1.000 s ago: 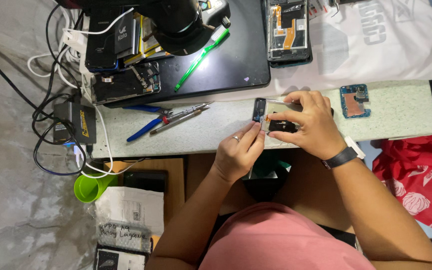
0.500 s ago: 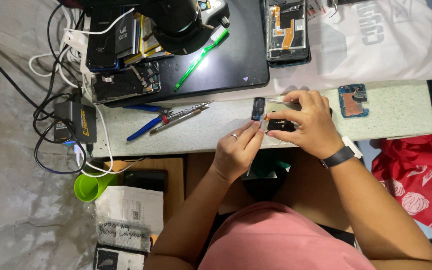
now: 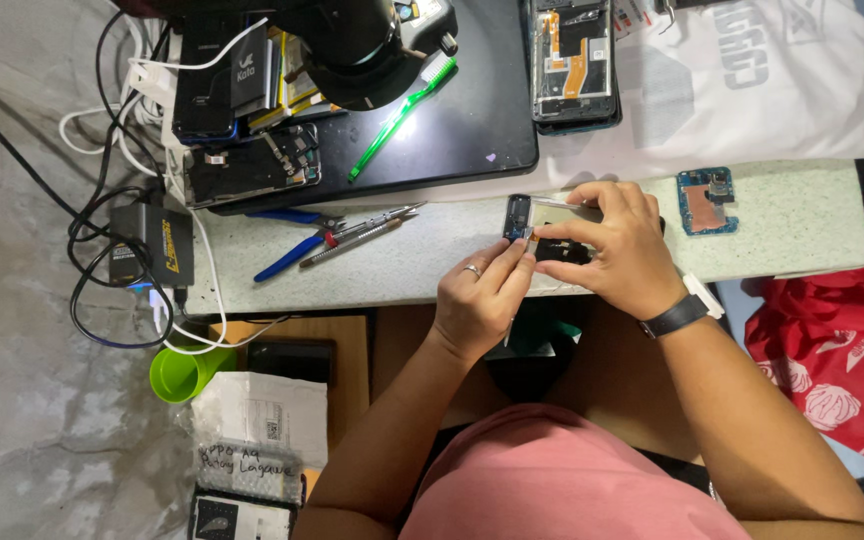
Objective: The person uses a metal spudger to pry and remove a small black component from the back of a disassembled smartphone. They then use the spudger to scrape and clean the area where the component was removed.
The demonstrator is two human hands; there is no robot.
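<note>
The opened phone (image 3: 542,225) lies flat on the pale speckled worktop (image 3: 392,270), a slim rectangle with its back off: a dark strip of parts shows at its left end and a light, shiny inner plate beyond that, the rest hidden under fingers. The right hand (image 3: 617,250) lies curled over it from about 3 o'clock, fingers bent down and pressing on the body, a dark wristband behind. The left hand (image 3: 480,300), with a ring on one finger, comes in from 7 o'clock with thumb and fingertips pinched together at the phone's near left corner; whether they grip a small tool cannot be told. The phone sits close to the worktop's near edge, which runs just under both hands. At 9 o'clock from it, blue-handled pliers (image 3: 292,255) and tweezers (image 3: 367,225) lie near, with bare surface between. At 12 o'clock the black mat (image 3: 472,120) begins, carrying a green toothbrush (image 3: 402,118). At 3 o'clock a small blue circuit board (image 3: 704,200) lies apart, with free worktop beyond it. Against the views half a second and a second earlier, both hands hold nearly the same pose on the phone, and nothing on the worktop has shifted.
</note>
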